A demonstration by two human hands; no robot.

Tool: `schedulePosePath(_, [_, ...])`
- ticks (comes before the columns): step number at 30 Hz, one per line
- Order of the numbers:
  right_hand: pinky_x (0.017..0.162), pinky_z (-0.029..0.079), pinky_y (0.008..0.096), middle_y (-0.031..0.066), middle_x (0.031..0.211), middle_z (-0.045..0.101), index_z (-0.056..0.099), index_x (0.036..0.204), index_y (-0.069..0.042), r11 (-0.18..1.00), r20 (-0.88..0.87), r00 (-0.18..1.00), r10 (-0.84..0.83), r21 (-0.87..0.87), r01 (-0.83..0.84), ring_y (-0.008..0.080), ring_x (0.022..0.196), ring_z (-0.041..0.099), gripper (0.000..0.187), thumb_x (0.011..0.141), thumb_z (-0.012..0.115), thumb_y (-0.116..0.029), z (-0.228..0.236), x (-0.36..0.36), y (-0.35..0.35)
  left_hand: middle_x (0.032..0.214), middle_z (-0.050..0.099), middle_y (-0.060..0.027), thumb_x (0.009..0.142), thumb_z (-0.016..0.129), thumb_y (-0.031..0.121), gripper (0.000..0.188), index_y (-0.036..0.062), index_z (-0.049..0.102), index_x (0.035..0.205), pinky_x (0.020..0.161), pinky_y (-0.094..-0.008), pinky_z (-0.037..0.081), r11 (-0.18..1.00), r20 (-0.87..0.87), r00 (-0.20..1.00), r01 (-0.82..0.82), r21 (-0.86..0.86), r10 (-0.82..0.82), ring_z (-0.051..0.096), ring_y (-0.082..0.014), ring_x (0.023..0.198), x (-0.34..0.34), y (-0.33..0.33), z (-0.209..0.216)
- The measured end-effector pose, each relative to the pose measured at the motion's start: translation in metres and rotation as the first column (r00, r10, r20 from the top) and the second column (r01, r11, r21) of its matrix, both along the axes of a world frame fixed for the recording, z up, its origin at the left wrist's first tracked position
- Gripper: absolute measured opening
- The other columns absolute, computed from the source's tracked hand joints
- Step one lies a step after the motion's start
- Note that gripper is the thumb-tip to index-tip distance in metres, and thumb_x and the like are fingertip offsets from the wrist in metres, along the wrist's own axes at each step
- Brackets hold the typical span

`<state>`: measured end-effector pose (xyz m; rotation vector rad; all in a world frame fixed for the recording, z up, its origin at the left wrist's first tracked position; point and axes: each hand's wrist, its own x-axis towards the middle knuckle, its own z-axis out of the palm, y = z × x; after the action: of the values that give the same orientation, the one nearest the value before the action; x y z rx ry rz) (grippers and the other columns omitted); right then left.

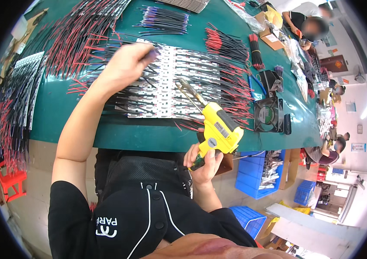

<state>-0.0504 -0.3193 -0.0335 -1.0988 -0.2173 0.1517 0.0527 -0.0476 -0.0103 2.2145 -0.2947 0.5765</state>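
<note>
My right hand (203, 162) is wrapped round the handle of a yellow soldering gun (221, 129). Its metal tip points up and left over a panel of white circuit boards (162, 93) lying on the green table. Black wires with red ends (235, 88) stick out from both sides of the panel. Above the panel's upper left part is my left hand (127, 64), its fingers pinched together. A blurred purple patch shows at the fingertips; what they hold cannot be made out.
Bundles of purple-ended wires (164, 19) and red-ended wires (224, 43) lie farther back. More wired boards (30, 82) hang over the left table edge. To the right stand a black fan (266, 115) and blue-handled pliers (257, 84). Below is a blue crate (250, 177). Other people work beyond.
</note>
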Motion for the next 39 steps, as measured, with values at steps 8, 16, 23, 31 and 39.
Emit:
schedulePosePath(8, [0.034, 0.037, 0.0243, 0.0049, 0.055, 0.043, 0.031, 0.123, 0.010, 0.994, 0.056, 0.997, -0.054, -0.093, 0.059, 0.0121, 0.038, 0.040, 0.059, 0.092, 0.041, -0.039, 0.005, -0.004, -0.004, 0.070, 0.042, 0.0038, 0.089, 0.051, 0.002, 0.007, 0.0044, 0.046, 0.093, 0.055, -0.0198, 0.031, 0.925, 0.226, 0.933, -0.200, -0.323, 0.281, 0.035, -0.0036, 0.061, -0.035, 0.015, 0.077])
schedulePosePath(16, [0.034, 0.038, 0.0249, 0.0055, 0.055, 0.043, 0.028, 0.124, 0.010, 0.995, 0.063, 0.998, -0.026, -0.094, 0.032, 0.0127, 0.039, 0.041, 0.062, 0.091, 0.042, -0.041, 0.000, -0.008, -0.004, 0.076, 0.064, -0.0153, 0.072, 0.070, 0.008, 0.019, -0.0032, 0.063, 0.086, 0.065, -0.0290, 0.049, 0.996, -0.137, 0.989, 0.065, 0.065, -0.056, 0.063, -0.0222, 0.069, -0.028, -0.009, 0.024])
schedulePosePath(23, [0.037, 0.040, 0.0254, 0.0081, 0.057, 0.047, 0.030, 0.123, 0.011, 0.994, 0.036, 0.999, 0.004, -0.109, 0.000, 0.0137, 0.042, 0.044, 0.061, 0.091, 0.047, -0.038, -0.006, -0.016, -0.004, 0.078, 0.062, -0.0164, 0.069, 0.071, 0.014, 0.024, -0.0022, 0.064, 0.085, 0.069, -0.0351, 0.046, 0.990, -0.288, 0.955, -0.023, 0.136, 0.062, 0.059, -0.0326, 0.075, -0.026, -0.021, 0.000])
schedulePosePath(31, [0.040, 0.042, 0.0262, 0.0093, 0.059, 0.047, 0.035, 0.113, 0.007, 0.984, 0.065, 0.997, 0.036, -0.174, -0.024, 0.0149, 0.044, 0.045, 0.052, 0.089, 0.051, -0.035, -0.006, -0.013, -0.001, 0.080, 0.061, -0.0151, 0.067, 0.069, 0.015, 0.025, -0.0012, 0.062, 0.086, 0.070, -0.0369, 0.046, 0.978, -0.172, 0.977, -0.091, 0.190, 0.124, 0.058, -0.0327, 0.076, -0.026, -0.025, -0.009])
schedulePosePath(39, [0.040, 0.042, 0.0261, 0.0103, 0.060, 0.047, 0.036, 0.108, 0.006, 0.984, 0.039, 0.997, 0.071, -0.168, -0.063, 0.0154, 0.044, 0.045, 0.044, 0.089, 0.050, -0.032, -0.009, -0.011, -0.001, 0.079, 0.060, -0.0147, 0.065, 0.068, 0.013, 0.026, -0.0018, 0.061, 0.086, 0.071, -0.0389, 0.046, 0.977, -0.216, 0.968, -0.084, 0.198, 0.127, 0.058, -0.0335, 0.077, -0.027, -0.030, -0.007])
